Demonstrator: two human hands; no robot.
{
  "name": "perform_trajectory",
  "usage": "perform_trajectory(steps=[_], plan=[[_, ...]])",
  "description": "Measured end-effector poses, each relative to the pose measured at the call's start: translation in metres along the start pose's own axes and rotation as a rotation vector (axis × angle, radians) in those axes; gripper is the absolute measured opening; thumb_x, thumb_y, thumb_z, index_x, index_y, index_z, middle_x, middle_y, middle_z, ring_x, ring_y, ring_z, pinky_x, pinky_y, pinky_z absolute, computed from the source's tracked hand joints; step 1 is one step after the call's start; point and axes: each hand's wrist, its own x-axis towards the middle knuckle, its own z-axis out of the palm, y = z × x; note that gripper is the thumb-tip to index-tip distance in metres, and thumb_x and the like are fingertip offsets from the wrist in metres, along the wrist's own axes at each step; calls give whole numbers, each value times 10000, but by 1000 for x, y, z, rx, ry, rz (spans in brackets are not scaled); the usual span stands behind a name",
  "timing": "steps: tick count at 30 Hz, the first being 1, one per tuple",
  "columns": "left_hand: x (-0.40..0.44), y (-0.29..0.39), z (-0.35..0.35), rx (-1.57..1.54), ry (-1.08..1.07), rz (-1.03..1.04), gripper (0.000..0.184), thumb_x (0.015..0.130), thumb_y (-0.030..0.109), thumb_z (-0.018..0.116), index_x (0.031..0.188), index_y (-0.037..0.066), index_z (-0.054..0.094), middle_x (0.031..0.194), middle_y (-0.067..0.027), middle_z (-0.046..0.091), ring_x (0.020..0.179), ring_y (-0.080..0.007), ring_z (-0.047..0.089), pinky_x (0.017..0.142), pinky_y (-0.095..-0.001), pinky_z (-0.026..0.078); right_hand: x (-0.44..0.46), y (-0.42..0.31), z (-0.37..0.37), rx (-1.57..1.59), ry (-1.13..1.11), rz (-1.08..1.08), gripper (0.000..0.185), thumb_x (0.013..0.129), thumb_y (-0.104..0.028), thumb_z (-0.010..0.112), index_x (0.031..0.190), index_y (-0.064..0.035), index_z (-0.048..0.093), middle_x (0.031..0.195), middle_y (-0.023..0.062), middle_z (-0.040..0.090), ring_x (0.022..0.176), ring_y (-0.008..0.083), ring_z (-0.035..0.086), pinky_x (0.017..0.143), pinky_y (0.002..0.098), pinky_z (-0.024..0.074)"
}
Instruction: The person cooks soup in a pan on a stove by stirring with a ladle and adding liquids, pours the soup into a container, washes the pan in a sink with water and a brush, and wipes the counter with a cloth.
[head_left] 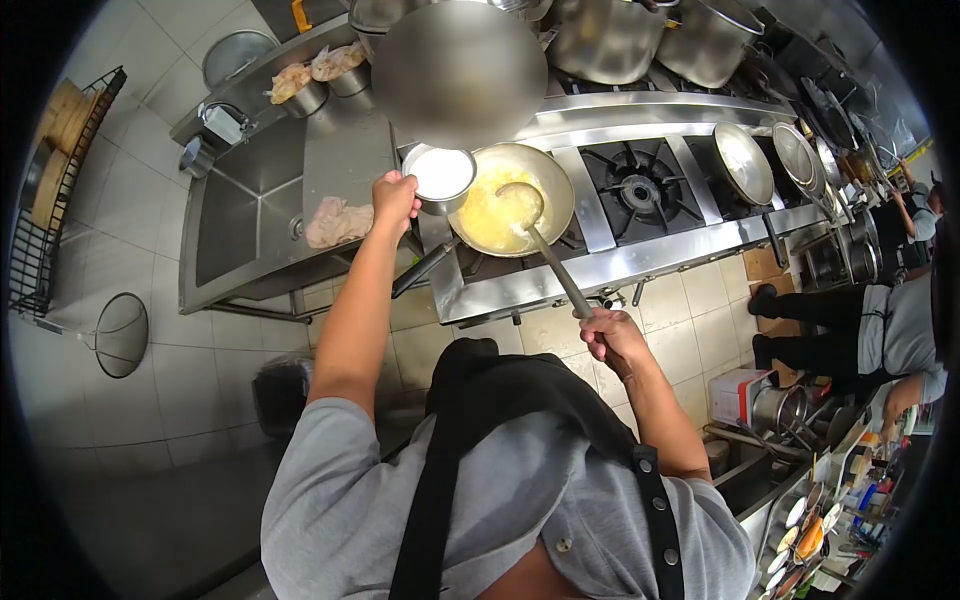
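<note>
Holding with the left hand, fingers closed, a small metal pot with white content, just at the left rim of a wide pan. Cannot tell whether gripping by the rim or by a handle, nor whether touching the pan or a little above it. Gripping with the right hand, closed firmly, the far end of a long ladle, with its bowl lying in the yellow mixture of the wide pan.

Can find this pan near the left end of the stove, with its black handle pointing out over the left edge, close to the front left corner. To the right of it, can see a burner, then a second pan, with its handle hanging over the front edge. Along the back edge, can see large pots.

On the steel counter, left of the stove, can notice a pale lump at the front right corner; cannot tell of what kind. Toward the back edge, can see two metal containers, filled above their rims. Far to the right, can see another person, standing well apart.
</note>
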Motion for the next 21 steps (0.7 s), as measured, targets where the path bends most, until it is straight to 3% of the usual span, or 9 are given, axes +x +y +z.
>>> perform_trajectory(steps=[3, 12, 18, 21], plan=[[-1, 1, 12, 36, -17, -1, 109, 745, 42, 541, 719, 71, 438, 618, -17, 445, 421, -104, 416, 339, -252, 291, -6, -1, 2, 75, -9, -8, 111, 792, -51, 592, 885, 7, 610, 584, 38, 554, 367, 91, 447, 347, 224, 334], [5, 5, 35, 146, -4, 32, 127, 763, 63, 541, 705, 79, 430, 605, -6, 443, 434, -103, 442, 346, -259, 292, -9, -6, 13, -451, 178, -192, 81, 788, -51, 567, 809, 27, 571, 571, 49, 537, 398, 129, 492, 383, 268, 391], [20, 3, 40, 219, 9, 95, 139, 765, 60, 556, 697, 48, 435, 551, -34, 480, 401, -124, 480, 325, -275, 313, 5, 12, 7, -846, 298, -357, 118, 783, -61, 549, 857, 25, 581, 569, 90, 539, 442, 174, 538, 433, 327, 421], [27, 2, 42, 236, 11, 106, 154, 760, 62, 561, 686, 50, 427, 543, -37, 481, 400, -130, 489, 325, -277, 320, 7, 16, 11, -960, 278, -388, 126, 787, -75, 560, 841, 36, 584, 578, 81, 555, 429, 158, 529, 419, 307, 417]])
